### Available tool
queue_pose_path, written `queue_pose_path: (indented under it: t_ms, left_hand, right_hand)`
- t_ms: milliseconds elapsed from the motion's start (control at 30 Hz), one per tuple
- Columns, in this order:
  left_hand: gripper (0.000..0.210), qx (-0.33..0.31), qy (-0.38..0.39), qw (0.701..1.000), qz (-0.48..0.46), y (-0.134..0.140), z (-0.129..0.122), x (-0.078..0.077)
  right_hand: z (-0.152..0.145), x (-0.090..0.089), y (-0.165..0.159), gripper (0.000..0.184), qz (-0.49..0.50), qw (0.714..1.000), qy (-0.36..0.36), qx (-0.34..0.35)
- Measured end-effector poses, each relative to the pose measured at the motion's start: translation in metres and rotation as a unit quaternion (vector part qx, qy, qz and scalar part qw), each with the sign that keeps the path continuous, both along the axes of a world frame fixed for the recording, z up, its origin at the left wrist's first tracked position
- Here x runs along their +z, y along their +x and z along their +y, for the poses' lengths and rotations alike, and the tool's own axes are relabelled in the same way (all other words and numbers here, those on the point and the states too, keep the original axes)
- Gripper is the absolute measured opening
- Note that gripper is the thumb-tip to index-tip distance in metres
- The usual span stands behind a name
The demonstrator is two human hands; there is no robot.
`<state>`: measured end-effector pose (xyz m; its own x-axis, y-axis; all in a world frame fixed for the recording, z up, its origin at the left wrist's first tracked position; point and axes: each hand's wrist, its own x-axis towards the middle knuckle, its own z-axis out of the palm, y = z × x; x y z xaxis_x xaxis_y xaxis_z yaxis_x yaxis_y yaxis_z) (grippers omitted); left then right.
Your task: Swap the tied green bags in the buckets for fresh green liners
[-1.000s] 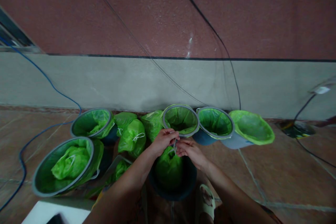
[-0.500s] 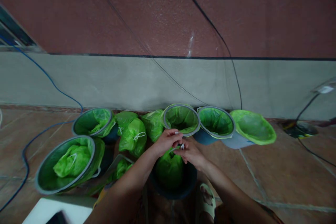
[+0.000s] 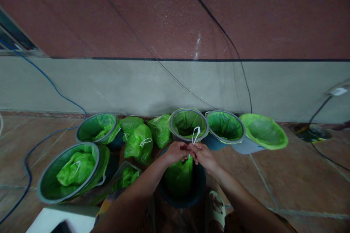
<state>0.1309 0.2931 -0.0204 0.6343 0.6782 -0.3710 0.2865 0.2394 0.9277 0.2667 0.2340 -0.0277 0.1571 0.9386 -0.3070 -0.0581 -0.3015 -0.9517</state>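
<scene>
A green plastic bag [image 3: 179, 179] sits inside a dark bucket [image 3: 201, 189] between my feet, its neck gathered upward. My left hand [image 3: 177, 151] and my right hand [image 3: 201, 154] meet above it, both closed with fingertips pinched together at the bag's white drawstring [image 3: 196, 133]. A loop of that drawstring sticks up over the fingers, and a short length shows below them at the bag's neck. The fingers hide the exact point where the drawstring is gripped.
Bins lined with green bags stand along the wall: one bin [image 3: 189, 123], another [image 3: 225, 126], a pale one [image 3: 262, 133]. Left are tied bags [image 3: 138, 142], two lined bins [image 3: 95, 127] [image 3: 68, 173], a blue cable [image 3: 43, 74] and a white surface [image 3: 62, 222].
My hands have come closer together and a little lower. A white drawstring loop now stands up above my fingers.
</scene>
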Motion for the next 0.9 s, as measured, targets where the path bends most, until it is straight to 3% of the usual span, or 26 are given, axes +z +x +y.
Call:
queue_pose_path:
  t_ms: [133,267,400,567,633,700,800,900]
  left_hand:
    - [0.021,0.012,-0.018,1.000,-0.005,0.008,-0.003,-0.012]
    - [0.011,0.109,-0.081,0.990,-0.022,0.015,-0.005,-0.021]
    - [0.006,0.200,-0.169,0.962,-0.083,0.016,-0.008,-0.018]
    - [0.010,0.290,-0.218,0.920,-0.149,0.016,-0.008,-0.013]
    - [0.010,0.276,-0.205,0.929,-0.138,0.017,-0.008,-0.014]
    - [0.008,0.234,-0.143,0.958,-0.079,0.019,-0.008,-0.017]
    - [0.012,0.117,0.001,0.993,0.026,0.019,-0.011,-0.020]
    - [0.016,-0.021,0.093,0.995,0.037,0.017,-0.015,-0.018]
  right_hand:
    - [0.000,0.001,0.001,0.039,0.015,1.000,-0.004,0.008]
    - [0.001,0.003,0.006,0.038,0.006,1.000,0.004,-0.017]
    - [0.003,0.002,0.012,0.036,-0.022,0.996,-0.016,-0.088]
    - [0.005,0.000,0.014,0.036,-0.030,0.995,-0.023,-0.091]
    - [0.006,0.001,0.015,0.035,-0.039,0.994,-0.026,-0.097]
    - [0.007,0.004,0.015,0.035,-0.044,0.994,-0.024,-0.101]
    - [0.006,0.010,0.012,0.036,-0.031,0.997,0.003,-0.072]
    - [0.005,0.012,0.007,0.036,-0.013,0.999,0.027,-0.028]
